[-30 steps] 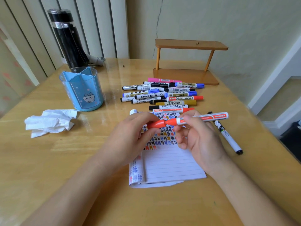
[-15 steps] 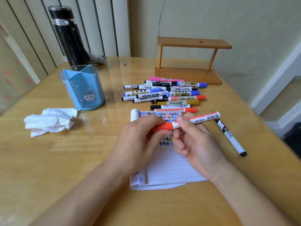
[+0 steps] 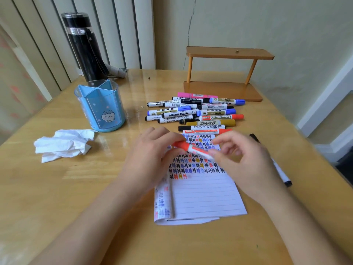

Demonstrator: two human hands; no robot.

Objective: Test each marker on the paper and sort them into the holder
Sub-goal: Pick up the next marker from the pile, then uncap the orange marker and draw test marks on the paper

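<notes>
since half a second ago the red marker (image 3: 191,147) we hold has swung: its barrel end pointed up and to the right then, and it now slopes down to the right, red cap end up-left. our right hand (image 3: 246,161) has loosened too; its fingers are spread and blurred, only the tips near the barrel's lower end, and we cannot tell if they still pinch it. our left hand (image 3: 150,159) is closed on the cap end, thumb and fingertips around it.

the marker hangs over the upper part of the lined paper (image 3: 202,197), above the rows of coloured test marks, long axis running left-right with a slight tilt. the paper's near edge lies well back from the table (image 3: 57,197) front, with bare wood on both sides of our forearms. to the left, a crumpled tissue (image 3: 63,146) sits apart from the blue holder (image 3: 101,108), which stands upright with open compartments, and open table lies between it and our left hand. the pile of markers (image 3: 194,113) lies just beyond the paper's far edge, mostly crosswise. a black-capped marker (image 3: 280,169) lies beside our right wrist, near the right table edge.
</notes>
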